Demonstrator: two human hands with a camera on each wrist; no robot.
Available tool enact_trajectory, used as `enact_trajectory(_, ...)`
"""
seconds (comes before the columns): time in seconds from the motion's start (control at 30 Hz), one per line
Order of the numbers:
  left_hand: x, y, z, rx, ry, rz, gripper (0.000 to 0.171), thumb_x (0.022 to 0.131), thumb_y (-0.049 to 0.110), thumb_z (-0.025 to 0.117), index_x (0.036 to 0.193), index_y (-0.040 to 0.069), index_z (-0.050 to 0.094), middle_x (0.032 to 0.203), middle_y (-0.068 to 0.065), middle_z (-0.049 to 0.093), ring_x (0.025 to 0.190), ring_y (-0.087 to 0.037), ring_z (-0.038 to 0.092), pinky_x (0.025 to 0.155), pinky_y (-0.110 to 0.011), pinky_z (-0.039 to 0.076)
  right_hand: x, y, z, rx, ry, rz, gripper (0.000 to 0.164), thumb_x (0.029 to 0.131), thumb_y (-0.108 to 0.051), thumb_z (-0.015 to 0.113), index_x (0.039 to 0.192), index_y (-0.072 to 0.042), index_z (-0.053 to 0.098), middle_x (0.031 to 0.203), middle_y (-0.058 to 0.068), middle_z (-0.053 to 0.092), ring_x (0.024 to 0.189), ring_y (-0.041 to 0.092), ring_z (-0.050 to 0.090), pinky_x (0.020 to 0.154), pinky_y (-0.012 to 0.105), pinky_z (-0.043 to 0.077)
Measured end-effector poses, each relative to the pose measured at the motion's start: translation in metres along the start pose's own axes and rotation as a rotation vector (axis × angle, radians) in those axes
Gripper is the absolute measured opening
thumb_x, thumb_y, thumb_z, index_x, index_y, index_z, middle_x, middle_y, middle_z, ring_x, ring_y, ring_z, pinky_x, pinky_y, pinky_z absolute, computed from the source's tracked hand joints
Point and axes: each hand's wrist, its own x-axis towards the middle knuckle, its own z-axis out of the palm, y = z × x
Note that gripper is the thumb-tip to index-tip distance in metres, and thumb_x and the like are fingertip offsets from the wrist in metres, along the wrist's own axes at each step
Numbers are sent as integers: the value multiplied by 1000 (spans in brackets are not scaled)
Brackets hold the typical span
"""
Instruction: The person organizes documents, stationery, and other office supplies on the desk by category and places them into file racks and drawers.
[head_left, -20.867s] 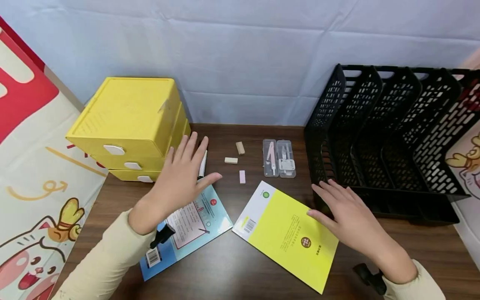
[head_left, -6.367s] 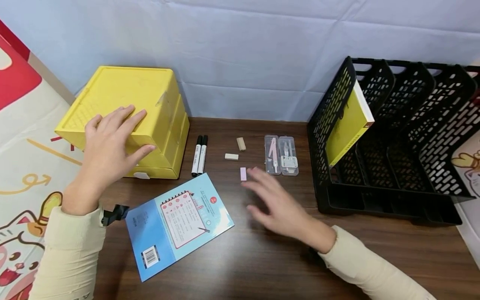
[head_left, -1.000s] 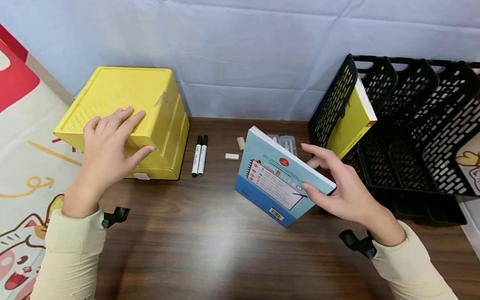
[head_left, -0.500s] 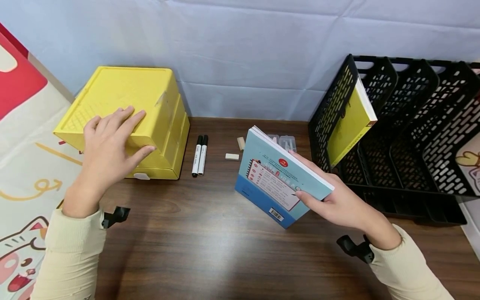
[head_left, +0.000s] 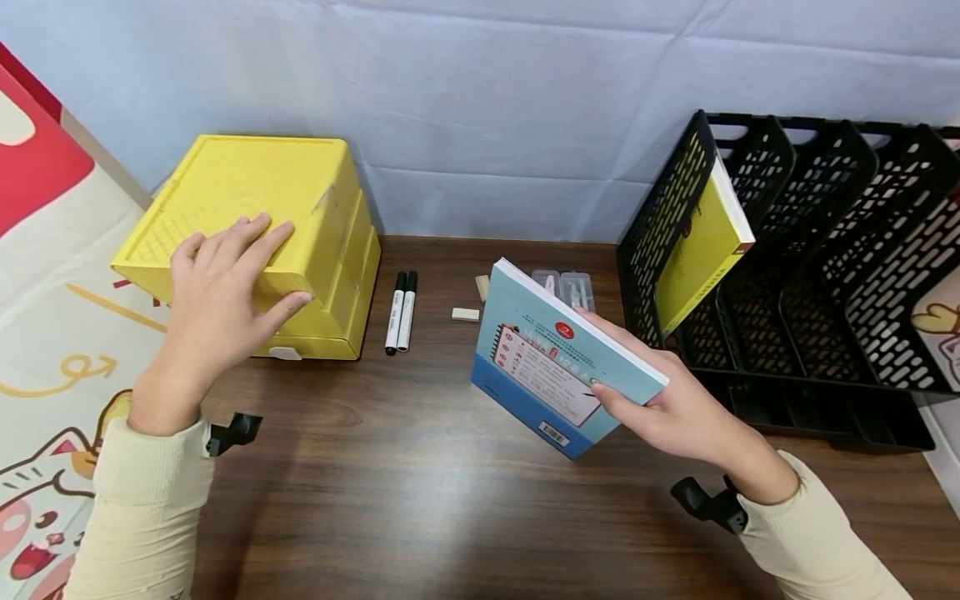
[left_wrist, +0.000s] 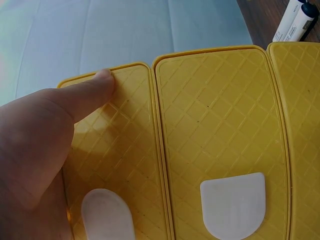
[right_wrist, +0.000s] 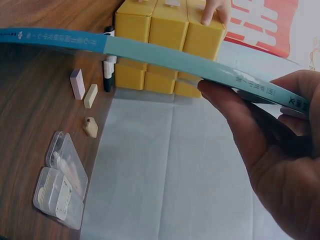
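My right hand (head_left: 663,400) pinches a blue book (head_left: 536,350) at its right end, thumb on the cover with the barcode and fingers behind. The book is tilted over the middle of the table. In the right wrist view its spine (right_wrist: 165,60) runs across the frame. My left hand (head_left: 221,304) rests on the front top edge of a yellow drawer unit (head_left: 255,183), fingers on top and thumb over the front. The left wrist view shows that thumb against a drawer front (left_wrist: 125,130) with a white pull (left_wrist: 107,215). The drawers are shut.
A black perforated file rack (head_left: 795,333) stands at right, a yellow book (head_left: 697,258) upright in its leftmost slot. Two markers (head_left: 401,312) lie beside the drawers. Behind the blue book are a compass case (head_left: 576,289), a white eraser (head_left: 466,314) and a pink eraser (right_wrist: 77,84).
Earlier, the yellow book moved from table to rack and my left hand came onto the drawers. The blue book has since been lifted; within the last second my right thumb and fingers closed further along it.
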Motion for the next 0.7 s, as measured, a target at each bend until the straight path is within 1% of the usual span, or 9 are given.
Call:
enact_trajectory(0.07,0,0,0,-3,-3,-2,78,78,30,86,148,13,54,148,-21,51,132,-46,46,111,-64,20,-1,0,-1,-4,9,-16,86,84,24,63,159,-6,32,147,19,53,118,19,65,83,30,58)
enact_trajectory(0.2,1,0,0,-4,-8,-5,79,78,29,86,148,13,54,149,-21,51,133,-46,46,111,-64,20,-2,-1,-4,9,21,-19,87,83,25,61,159,-5,32,148,18,52,119,17,64,84,27,57)
enact_trajectory(0.33,1,0,0,-3,-12,-7,79,78,30,86,148,13,54,149,-21,50,133,-46,45,111,-64,20,-4,-3,-11,29,47,-23,87,82,28,60,159,-3,31,151,13,51,122,15,62,86,24,56)
enact_trajectory(0.47,0,0,0,-3,-12,-8,79,78,30,86,148,14,53,149,-21,50,133,-46,45,112,-64,19,-6,-6,-22,55,107,-78,87,76,31,57,155,5,33,150,12,52,126,14,60,90,21,54)
enact_trajectory(0.57,-1,0,0,1,-10,-8,79,78,31,85,148,14,53,149,-21,50,133,-47,45,112,-64,20,-7,-7,-33,87,170,-121,84,73,33,56,152,11,35,146,15,55,126,16,60,92,20,52)
enact_trajectory(0.63,0,0,0,4,-9,-7,79,78,31,85,148,14,53,149,-21,51,132,-47,46,111,-64,20,-9,-10,-41,104,211,-125,82,73,32,55,150,12,36,145,15,57,125,17,61,93,20,52)
enact_trajectory(0.7,0,0,0,6,-9,-8,79,78,32,85,148,14,53,149,-21,51,132,-47,46,111,-63,20,-12,-12,-48,118,256,-125,78,75,31,56,149,13,37,143,15,58,124,17,62,93,19,51)
